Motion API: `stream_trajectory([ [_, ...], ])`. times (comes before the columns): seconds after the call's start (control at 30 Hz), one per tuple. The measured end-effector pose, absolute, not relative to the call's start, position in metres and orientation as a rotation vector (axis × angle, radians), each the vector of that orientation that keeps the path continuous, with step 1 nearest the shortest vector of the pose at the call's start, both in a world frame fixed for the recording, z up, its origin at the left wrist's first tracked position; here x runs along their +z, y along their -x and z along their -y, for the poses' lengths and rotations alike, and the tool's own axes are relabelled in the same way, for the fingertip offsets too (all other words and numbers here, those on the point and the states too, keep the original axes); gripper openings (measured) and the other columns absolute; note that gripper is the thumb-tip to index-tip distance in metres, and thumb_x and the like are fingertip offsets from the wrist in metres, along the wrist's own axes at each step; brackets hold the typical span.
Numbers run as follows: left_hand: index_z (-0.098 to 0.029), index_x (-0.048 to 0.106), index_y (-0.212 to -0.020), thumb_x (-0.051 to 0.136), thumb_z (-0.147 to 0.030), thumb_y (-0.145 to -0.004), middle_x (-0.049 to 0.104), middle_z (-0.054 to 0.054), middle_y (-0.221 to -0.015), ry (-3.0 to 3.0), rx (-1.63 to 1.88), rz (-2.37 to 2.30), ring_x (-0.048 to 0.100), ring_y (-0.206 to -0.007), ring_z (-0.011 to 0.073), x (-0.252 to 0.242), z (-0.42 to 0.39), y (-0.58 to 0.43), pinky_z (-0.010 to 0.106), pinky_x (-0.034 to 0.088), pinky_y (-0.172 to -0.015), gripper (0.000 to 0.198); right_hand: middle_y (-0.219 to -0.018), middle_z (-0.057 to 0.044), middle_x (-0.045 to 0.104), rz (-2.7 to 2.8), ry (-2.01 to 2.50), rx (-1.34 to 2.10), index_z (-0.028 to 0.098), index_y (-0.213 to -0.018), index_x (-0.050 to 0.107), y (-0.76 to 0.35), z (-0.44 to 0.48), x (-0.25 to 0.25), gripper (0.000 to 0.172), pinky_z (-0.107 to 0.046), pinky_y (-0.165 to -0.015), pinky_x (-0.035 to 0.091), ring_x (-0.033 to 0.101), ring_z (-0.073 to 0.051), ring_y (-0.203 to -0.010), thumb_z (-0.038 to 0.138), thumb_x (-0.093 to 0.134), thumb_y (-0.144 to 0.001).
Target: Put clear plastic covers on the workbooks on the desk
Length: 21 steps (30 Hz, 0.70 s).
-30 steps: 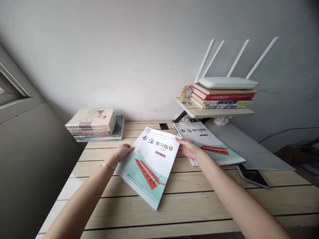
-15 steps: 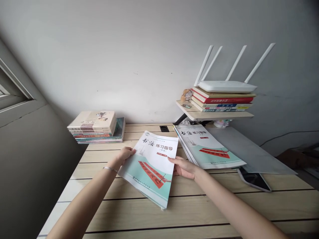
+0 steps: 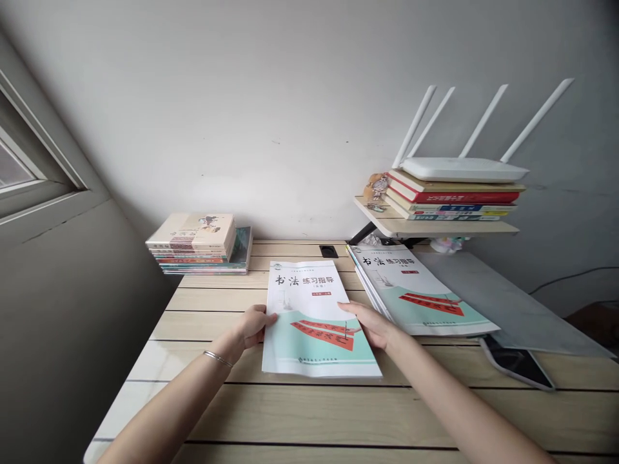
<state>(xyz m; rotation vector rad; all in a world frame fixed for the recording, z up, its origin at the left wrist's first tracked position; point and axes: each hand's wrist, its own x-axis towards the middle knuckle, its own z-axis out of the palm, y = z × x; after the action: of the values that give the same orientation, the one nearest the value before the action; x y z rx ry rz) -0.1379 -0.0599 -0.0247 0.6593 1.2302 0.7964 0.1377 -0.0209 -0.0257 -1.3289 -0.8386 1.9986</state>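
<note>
A thin white and teal exercise book (image 3: 314,322) with black characters and a red banner lies flat on the wooden desk (image 3: 338,412). My left hand (image 3: 254,325) grips its left edge, fingers curled over the cover; a bracelet sits on that wrist. My right hand (image 3: 372,325) holds the book's right edge, fingers resting on the cover. Just to the right lies a pile of matching exercise books (image 3: 420,290), apart from my hands.
A stack of books (image 3: 198,245) sits at the back left against the wall. A small raised shelf (image 3: 435,227) carries more books and a white router (image 3: 464,169) with antennas. A grey flat sheet (image 3: 507,303) and a dark phone (image 3: 517,364) lie at the right.
The book was tilted and lifted between my hands; it has turned square and come down flat on the desk. Both hands stayed on its edges.
</note>
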Motion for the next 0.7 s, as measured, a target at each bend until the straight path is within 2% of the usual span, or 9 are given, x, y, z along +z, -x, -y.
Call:
stream_trajectory([
  [0.1,-0.012,0.061,-0.079,0.073,-0.017,-0.07,0.071,0.012,-0.076,-0.631,0.789,-1.158,0.07,-0.082,0.027,-0.021,0.057,0.145,0.038,0.057,-0.075,0.015,-0.095,-0.015,0.074,0.729,1.24,2.25,0.01,-0.114,0.058,-0.141,0.023,-0.024,0.035,-0.042,-0.085,0.054,0.071,-0.025,-0.087,0.027,0.055,-0.083],
  [0.17,-0.011,0.063,-0.079,0.072,-0.016,-0.07,0.072,0.014,-0.077,-0.62,0.793,-1.125,0.07,-0.081,0.0277,-0.019,0.052,0.15,0.039,0.057,-0.076,0.013,-0.093,-0.014,0.074,0.751,1.26,2.244,0.01,-0.111,0.059,-0.141,0.025,-0.024,0.033,-0.041,-0.082,0.054,0.071,-0.024,-0.082,0.023,0.057,-0.081],
  [0.27,-0.009,0.065,-0.082,0.071,-0.017,-0.072,0.072,0.015,-0.08,-0.615,0.818,-1.104,0.07,-0.079,0.0263,-0.017,0.044,0.16,0.036,0.056,-0.076,0.015,-0.096,-0.012,0.074,0.878,1.263,2.116,0.013,-0.107,0.06,-0.138,0.029,-0.024,0.033,-0.04,-0.08,0.055,0.071,-0.024,-0.08,0.018,0.066,-0.075],
  [0.37,-0.007,0.066,-0.091,0.066,-0.022,-0.079,0.072,0.015,-0.087,-0.575,0.823,-1.039,0.07,-0.077,0.0235,-0.011,0.038,0.171,0.033,0.057,-0.074,0.02,-0.103,-0.012,0.072,0.908,1.189,2.027,0.016,-0.108,0.061,-0.134,0.032,-0.023,0.035,-0.042,-0.083,0.055,0.07,-0.025,-0.088,0.021,0.069,-0.074],
  [0.57,-0.013,0.062,-0.095,0.049,-0.038,-0.093,0.072,0.011,-0.092,-0.464,1.079,-0.97,0.071,-0.08,0.0169,0.003,0.028,0.182,0.025,0.055,-0.073,0.028,-0.118,-0.006,0.068,0.791,1.007,1.644,0.027,-0.118,0.054,-0.101,0.017,-0.02,0.037,-0.042,-0.091,0.054,0.061,-0.025,-0.113,0.027,0.061,-0.081],
  [0.63,-0.014,0.06,-0.094,0.045,-0.039,-0.094,0.072,0.012,-0.096,-0.443,1.122,-0.994,0.071,-0.082,0.0174,0.0,0.026,0.18,0.026,0.055,-0.072,0.029,-0.118,-0.004,0.067,0.705,0.946,1.589,0.029,-0.12,0.05,-0.08,0.004,-0.022,0.035,-0.042,-0.091,0.054,0.061,-0.022,-0.113,0.025,0.055,-0.086],
  [0.7,-0.014,0.058,-0.091,0.048,-0.035,-0.092,0.072,0.012,-0.095,-0.479,1.145,-1.08,0.071,-0.078,0.0177,-0.006,0.025,0.175,0.027,0.056,-0.07,0.023,-0.118,-0.003,0.067,0.59,0.923,1.552,0.031,-0.122,0.046,-0.057,-0.011,-0.026,0.034,-0.041,-0.092,0.054,0.062,-0.019,-0.111,0.022,0.049,-0.09],
])
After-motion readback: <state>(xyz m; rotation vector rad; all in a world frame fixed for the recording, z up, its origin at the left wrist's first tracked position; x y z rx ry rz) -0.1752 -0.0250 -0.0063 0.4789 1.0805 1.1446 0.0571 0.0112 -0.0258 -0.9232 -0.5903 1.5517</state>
